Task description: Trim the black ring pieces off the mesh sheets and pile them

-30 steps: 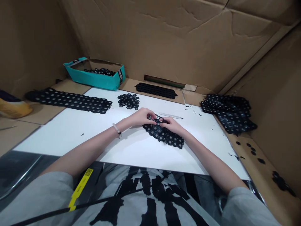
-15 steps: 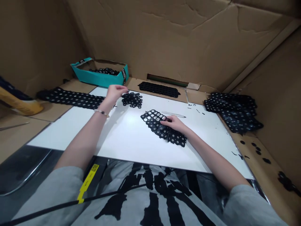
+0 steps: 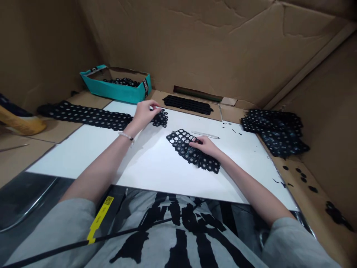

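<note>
My right hand [image 3: 206,146] grips a black sheet of joined rings [image 3: 182,146], thumb on top and fingers tucked behind it. White shows through the holes at its far left end, while the nearer holes look grey. Above a small heap of loose black rings [image 3: 161,120], my left hand [image 3: 145,112] has thumb and forefinger pinched together; whatever lies between them is too small to make out. Behind my right hand, a white pen-like tool [image 3: 206,134] with a dark tip lies on the white board [image 3: 145,160].
At the back left stands a turquoise box [image 3: 117,91] with black rings inside. A long perforated strip [image 3: 92,116] lies left, another strip [image 3: 188,104] at the back, and a folded perforated pile [image 3: 275,130] at the right. Black scraps dot the right side. Cardboard walls [image 3: 178,48] surround the board.
My left hand has moved a little right, over the heap of rings, covering part of it. The right hand keeps its hold on the sheet. The view has shifted slightly.
</note>
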Demonstrator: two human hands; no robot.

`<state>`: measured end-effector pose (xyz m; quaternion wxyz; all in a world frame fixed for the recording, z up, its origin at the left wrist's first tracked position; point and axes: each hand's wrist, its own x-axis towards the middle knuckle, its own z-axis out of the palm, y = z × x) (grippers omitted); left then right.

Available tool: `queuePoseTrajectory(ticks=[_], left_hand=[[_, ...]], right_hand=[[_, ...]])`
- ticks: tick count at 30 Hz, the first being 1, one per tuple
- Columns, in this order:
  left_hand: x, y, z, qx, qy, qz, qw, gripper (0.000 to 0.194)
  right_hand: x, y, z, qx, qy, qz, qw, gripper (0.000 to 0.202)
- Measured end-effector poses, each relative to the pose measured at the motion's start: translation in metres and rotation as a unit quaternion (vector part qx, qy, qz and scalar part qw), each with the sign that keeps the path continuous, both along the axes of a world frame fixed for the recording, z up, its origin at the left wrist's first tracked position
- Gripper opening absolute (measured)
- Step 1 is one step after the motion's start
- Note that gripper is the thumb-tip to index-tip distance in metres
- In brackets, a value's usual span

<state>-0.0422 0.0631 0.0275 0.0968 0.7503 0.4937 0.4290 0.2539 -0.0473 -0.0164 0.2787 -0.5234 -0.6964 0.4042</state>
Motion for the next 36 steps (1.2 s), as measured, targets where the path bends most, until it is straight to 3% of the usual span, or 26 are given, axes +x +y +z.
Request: queuePoseTrajectory(ticks=[3,5,8,14,18,21,24,27,31,34,36], left_hand=[[0.039,-0.031,0.006,-0.075,0.087,-0.214,0.97,0.036],[0.061,-0.049,0.002,-0.127,0.095,-0.276,0.948,0.035],[0.08,-0.063,-0.011,-0.2,0.066,-0.296,0.931,0.033],[0.084,-0.066,-0.025,-0.222,0.024,-0.277,0.935,0.024],[0.079,-0.056,-0.02,-0.225,0.026,-0.218,0.949,0.024],[0.056,-0.035,-0.007,-0.188,-0.003,-0.137,0.973,0.025],[0.018,-0.009,0.005,-0.056,-0.039,-0.001,0.998,0.025],[-0.019,0.013,0.004,-0.026,-0.002,0.077,0.997,0.017],[-0.035,0.023,-0.007,-0.052,0.047,0.086,0.994,0.006],[-0.014,0.011,-0.006,0.003,0.038,0.055,0.998,0.015],[0.012,-0.005,-0.002,0.039,0.034,-0.006,0.999,0.024]], right_hand=[[-0.006,0.0,-0.002,0.014,0.008,-0.027,1.0,0.047],[-0.01,0.002,-0.004,0.027,0.021,-0.029,0.999,0.047],[-0.01,0.005,-0.003,0.046,0.037,0.002,0.998,0.045],[0.007,0.01,0.01,-0.008,0.03,0.087,0.996,0.038],[0.008,0.011,0.009,-0.022,0.027,0.064,0.997,0.043],[0.006,0.011,0.003,-0.028,0.041,0.023,0.998,0.045],[0.006,0.01,-0.001,-0.036,0.04,0.032,0.998,0.043],[0.007,0.008,0.0,-0.044,0.042,0.035,0.998,0.044],[0.005,0.005,0.003,-0.034,0.035,0.023,0.999,0.046],[0.003,0.005,0.002,-0.024,0.039,0.014,0.999,0.045],[0.001,0.004,0.001,-0.02,0.042,0.007,0.999,0.045]])
